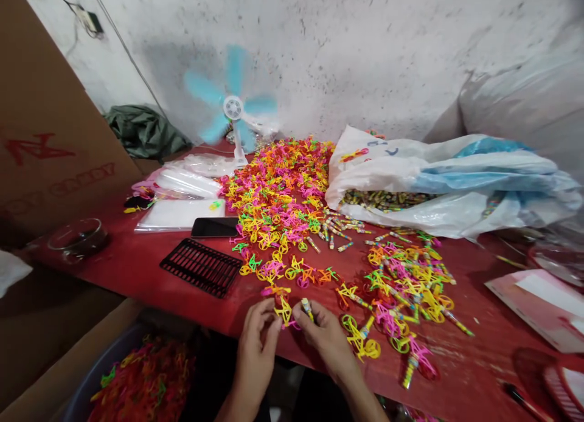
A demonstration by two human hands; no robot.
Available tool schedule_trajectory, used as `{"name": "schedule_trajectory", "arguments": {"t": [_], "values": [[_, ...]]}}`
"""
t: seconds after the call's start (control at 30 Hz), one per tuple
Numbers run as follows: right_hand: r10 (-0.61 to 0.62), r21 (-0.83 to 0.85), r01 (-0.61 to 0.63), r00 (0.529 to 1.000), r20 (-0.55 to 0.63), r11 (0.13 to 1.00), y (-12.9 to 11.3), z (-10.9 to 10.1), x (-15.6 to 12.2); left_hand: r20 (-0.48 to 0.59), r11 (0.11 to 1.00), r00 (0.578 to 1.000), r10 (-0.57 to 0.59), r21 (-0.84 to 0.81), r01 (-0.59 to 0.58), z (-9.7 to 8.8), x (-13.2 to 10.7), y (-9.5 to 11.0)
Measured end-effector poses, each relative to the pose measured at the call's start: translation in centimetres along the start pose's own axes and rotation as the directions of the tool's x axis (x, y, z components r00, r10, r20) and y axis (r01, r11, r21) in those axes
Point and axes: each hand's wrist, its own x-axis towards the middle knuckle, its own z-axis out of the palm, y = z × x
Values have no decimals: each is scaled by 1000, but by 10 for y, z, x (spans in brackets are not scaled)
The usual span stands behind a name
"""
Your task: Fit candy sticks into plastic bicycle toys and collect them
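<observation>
A pale, speckled wall [342,57] is standing behind a red bench [137,279], which is running across most of the view. A large cardboard box [50,106] is rising at the left. On the bench's right half, a white plastic sack [456,221] is lying on its side, its mouth showing many small printed tubes. A big heap of bright bicycle-shaped pieces [278,191], mostly yellow, pink, orange and green, is spreading beside the sack. Below the bench's front edge at lower left, a blue tub [91,373] is holding more coloured pieces. A smaller cluster of pieces with tubes [404,276] is lying right of the hands. A fan [233,107] is spinning behind the heap, its blue blades blurring. The person's left hand [258,334] and right hand [326,337] are working close together at the bench's near edge. A black slatted rack [201,267] is lying left of them, with a dark phone [214,227] resting just beyond it. The left fingers are pinching a yellow bicycle-shaped piece [283,312], which is sitting between the two hands. The right thumb and fingers are gripping a short printed tube [306,308], its pale end pointing up and away.
</observation>
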Motion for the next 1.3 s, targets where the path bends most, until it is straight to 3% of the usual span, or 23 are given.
{"name": "schedule_trajectory", "arguments": {"t": [0.1, 0.2, 0.3, 0.37, 0.5, 0.57, 0.6, 0.63, 0.67, 0.7, 0.77, 0.8, 0.87, 0.93, 1.0, 1.17, 1.3], "values": [[-73, -28, 72, 996, -44, 997, 0, 4, -5, 4, 937, 961, -277, -219, 271, 3, 7, 12], [-137, -7, 137, 986, -91, 991, 9, 15, -10, 100, 854, 915, -391, -331, 401, 5, 13, 21], [-186, -81, 177, 976, -117, 981, 17, 18, -12, 72, 874, 934, -351, -334, 354, 4, 14, 21], [-195, -138, 175, 969, -153, 975, 15, 13, -11, 22, 943, 969, -245, -228, 243, 3, 13, 20], [-218, -195, 196, 971, -100, 961, 1, -4, -6, 82, 997, 994, -74, 28, 72, 3, 9, 20], [-336, -275, 296, 936, -108, 915, -4, -10, -7, 15, 996, 996, -86, -7, 86, 3, 7, 23], [-419, -335, 364, 901, -108, 869, -4, -11, -9, -16, 987, 988, -151, -67, 149, 2, 6, 25], [-502, -397, 431, 860, -90, 810, -3, -11, -11, 10, 957, 967, -255, -142, 254, 1, 6, 27], [-571, -448, 494, 820, -45, 745, -1, -11, -14, 105, 896, 922, -373, -216, 387, 0, 5, 29], [-615, -477, 549, 788, 23, 686, 2, -10, -18, 247, 807, 848, -468, -270, 525, -2, 5, 30], [-625, -476, 617, 763, 165, 627, 8, -5, -25, 475, 627, 704, -528, -342, 700, -5, 5, 32], [-600, -468, 618, 772, 211, 632, 12, -3, -28, 504, 574, 686, -525, -386, 722, -6, 5, 32], [-499, -464, 548, 834, 236, 696, 17, 0, -33, 430, 548, 721, -543, -469, 693, -7, 6, 31], [-384, -476, 412, 909, 160, 777, 20, 0, -35, 339, 587, 756, -561, -481, 651, -6, 6, 28], [-305, -483, 300, 950, 71, 823, 22, -2, -35, 292, 648, 787, -543, -451, 614, -5, 6, 27], [-285, -509, 289, 955, 88, 811, 20, -4, -27, 268, 758, 847, -460, -378, 531, -1, 4, 28], [-304, -509, 301, 949, 81, 806, 16, -1, -26, 165, 845, 902, -399, -317, 432, 2, 2, 26]]}}
